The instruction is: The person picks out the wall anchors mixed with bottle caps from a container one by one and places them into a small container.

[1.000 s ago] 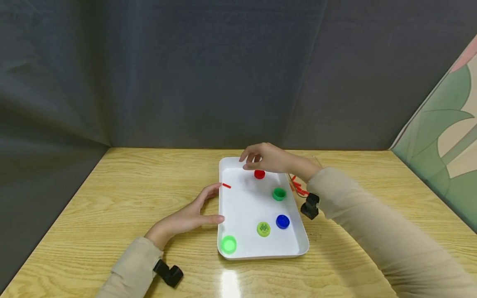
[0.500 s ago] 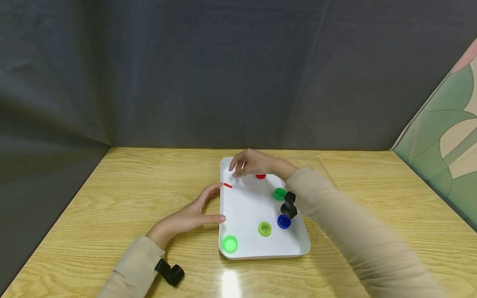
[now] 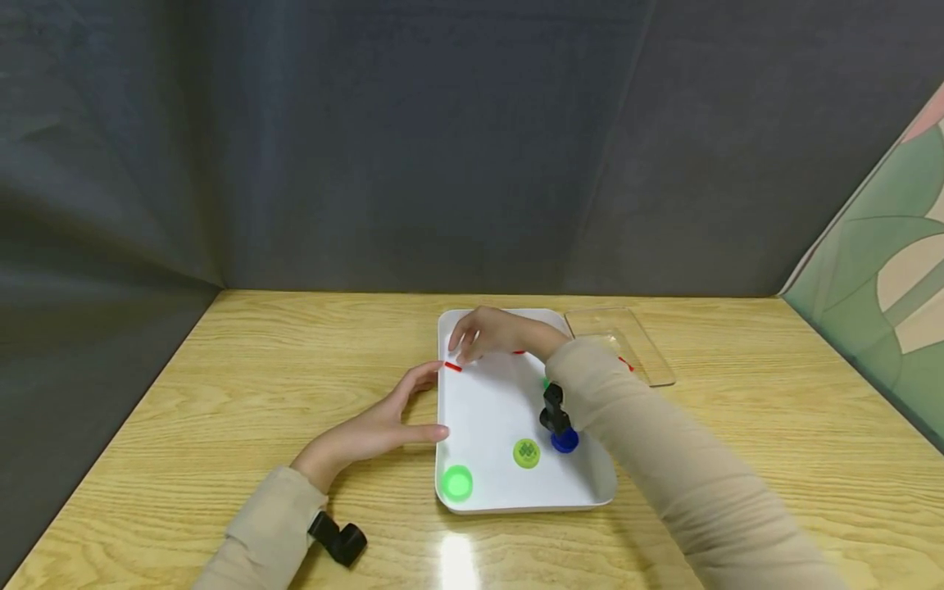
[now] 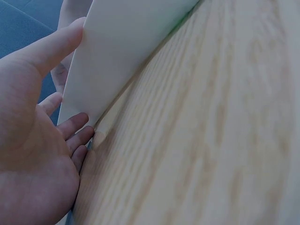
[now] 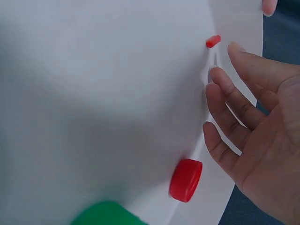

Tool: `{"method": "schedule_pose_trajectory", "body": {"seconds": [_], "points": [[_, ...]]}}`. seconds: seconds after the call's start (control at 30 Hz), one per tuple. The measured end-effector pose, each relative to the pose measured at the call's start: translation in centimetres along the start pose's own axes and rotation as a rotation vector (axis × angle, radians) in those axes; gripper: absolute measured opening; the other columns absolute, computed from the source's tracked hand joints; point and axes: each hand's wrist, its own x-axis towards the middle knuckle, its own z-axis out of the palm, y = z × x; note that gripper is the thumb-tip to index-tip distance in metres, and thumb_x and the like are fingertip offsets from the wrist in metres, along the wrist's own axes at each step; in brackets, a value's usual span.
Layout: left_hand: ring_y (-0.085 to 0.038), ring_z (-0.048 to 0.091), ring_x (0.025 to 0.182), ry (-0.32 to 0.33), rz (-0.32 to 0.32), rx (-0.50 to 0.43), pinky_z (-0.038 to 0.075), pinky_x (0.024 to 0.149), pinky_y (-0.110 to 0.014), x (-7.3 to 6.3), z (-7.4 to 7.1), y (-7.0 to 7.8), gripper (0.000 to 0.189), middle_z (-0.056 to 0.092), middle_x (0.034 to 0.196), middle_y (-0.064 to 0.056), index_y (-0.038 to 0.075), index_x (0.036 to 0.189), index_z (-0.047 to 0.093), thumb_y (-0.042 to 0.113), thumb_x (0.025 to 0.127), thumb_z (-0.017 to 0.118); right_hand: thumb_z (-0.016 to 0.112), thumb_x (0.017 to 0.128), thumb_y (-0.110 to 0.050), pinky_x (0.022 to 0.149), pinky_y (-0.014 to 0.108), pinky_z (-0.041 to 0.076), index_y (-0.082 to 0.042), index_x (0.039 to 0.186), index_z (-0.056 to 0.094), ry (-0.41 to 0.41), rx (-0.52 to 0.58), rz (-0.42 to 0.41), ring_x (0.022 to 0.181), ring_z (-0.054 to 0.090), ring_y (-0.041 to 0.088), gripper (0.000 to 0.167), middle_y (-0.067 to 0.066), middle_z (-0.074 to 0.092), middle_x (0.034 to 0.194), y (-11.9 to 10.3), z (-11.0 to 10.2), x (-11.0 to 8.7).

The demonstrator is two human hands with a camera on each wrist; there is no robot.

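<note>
A white tray (image 3: 487, 483) lies on the wooden table. My left hand (image 3: 376, 426) rests against its left wall, thumb and fingers spread apart along the rim; the left wrist view shows the thumb touching the wall's edge. Inside the tray near the left wall lies a short red stick (image 3: 453, 366). Just beside that stick, over the tray's far part, hovers my right hand (image 3: 487, 334), its fingers loosely bent. The right wrist view shows nothing held in it, with the fingertips (image 5: 212, 89) a little apart from the stick. A red bottle cap (image 5: 186, 180) lies below those fingers.
Also in the tray are a bright green cap (image 3: 457, 483), a yellow-green cap (image 3: 527, 453), a blue cap (image 3: 565, 441) and a green cap (image 5: 108, 216). A clear shallow box (image 3: 656, 365) with red sticks (image 3: 626, 364) stands right of the tray, partly behind my sleeve.
My right hand has moved left and down across the far part of the tray, toward the red stick. My left hand stays at the tray's left wall.
</note>
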Motion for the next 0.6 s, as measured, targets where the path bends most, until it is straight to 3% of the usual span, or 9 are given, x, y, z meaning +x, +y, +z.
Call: {"method": "schedule_pose_trajectory", "body": {"seconds": [0.2, 0.6], "points": [[-0.030, 0.014, 0.148, -0.001, 0.011, -0.004, 0.012, 0.116, -0.059, 0.0, 0.1, 0.1, 0.088, 0.017, 0.161, -0.006, 0.023, 0.158, 0.014, 0.031, 0.092, 0.073, 0.079, 0.084, -0.006, 0.066, 0.021, 0.042, 0.000, 0.105, 0.071, 0.013, 0.001, 0.023, 0.072, 0.054, 0.009, 0.023, 0.002, 0.065, 0.081, 0.1, 0.8, 0.5], [-0.032, 0.014, 0.147, -0.003, 0.035, -0.008, 0.012, 0.116, -0.058, 0.0, 0.0, 0.0, 0.088, 0.018, 0.161, -0.010, 0.017, 0.158, 0.014, 0.028, 0.093, 0.072, 0.079, 0.083, -0.005, 0.063, 0.018, 0.038, 0.001, 0.094, 0.074, 0.052, -0.064, -0.009, 0.066, 0.046, 0.006, 0.014, -0.004, 0.056, 0.070, 0.3, 1.7, 0.9]]}}
